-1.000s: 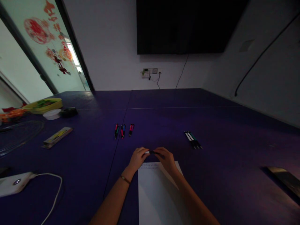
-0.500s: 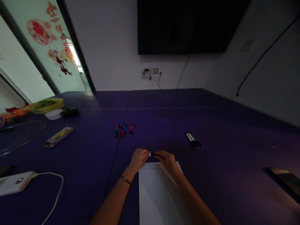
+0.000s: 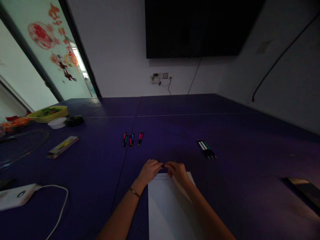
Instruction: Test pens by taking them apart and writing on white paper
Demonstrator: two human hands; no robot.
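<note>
Above the top edge of a sheet of paper (image 3: 170,206) with faint lines of writing, my two hands meet fingertip to fingertip. A dark pen (image 3: 163,165) is pinched between them, mostly hidden by the fingers. My left hand (image 3: 150,170) is closed at its left end; my right hand (image 3: 178,171) is closed round its right side, and a small tip shows above the knuckles. Ahead to the left lie several coloured pens (image 3: 131,140) in small groups. To the right, several black pens (image 3: 206,149) with white and green parts lie side by side.
The purple table (image 3: 170,128) carries a long narrow box (image 3: 63,147), a white power bank (image 3: 17,196) with a cable, and a yellow basket (image 3: 48,114) at the left. A dark phone-like slab (image 3: 303,190) lies at the right. A black screen (image 3: 200,28) hangs on the wall.
My fingertips have come closer together, covering the white part and most of the dark length of the pen that showed before. The pens on the table have not moved.
</note>
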